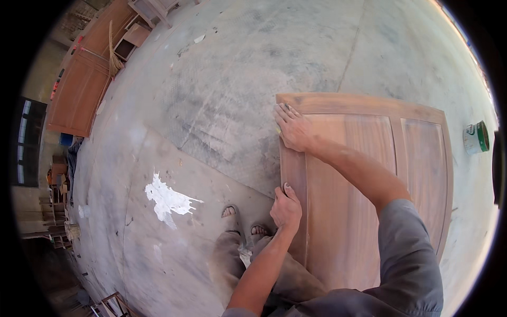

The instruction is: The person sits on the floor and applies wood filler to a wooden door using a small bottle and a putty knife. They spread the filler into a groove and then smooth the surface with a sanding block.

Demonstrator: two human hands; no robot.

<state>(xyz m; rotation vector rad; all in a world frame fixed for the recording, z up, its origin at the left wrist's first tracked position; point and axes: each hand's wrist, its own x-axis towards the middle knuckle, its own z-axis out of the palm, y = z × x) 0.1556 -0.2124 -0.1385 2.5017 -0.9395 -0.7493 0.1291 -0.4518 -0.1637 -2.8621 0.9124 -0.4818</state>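
Note:
A brown wooden panel door [346, 185] with a raised frame lies in front of me on the right. My left hand [287, 208] is closed on its left edge, the thumb up and the fingers curled round the side. Farther along that edge, near the far left corner, my right hand [294, 128] presses on the frame with its fingers over the wood. A small dark patch shows between those fingers and a yellowish bit by the edge of the hand; what it holds there is mostly hidden. Pale dust covers the fingers.
White splatter [168, 198] marks the concrete floor [232, 68] left of my sandalled feet [229, 212]. Beyond the door's right side stands a white and green bucket [476, 137]. Reddish-brown furniture [79, 95] and a straw broom [113, 61] are at the far left.

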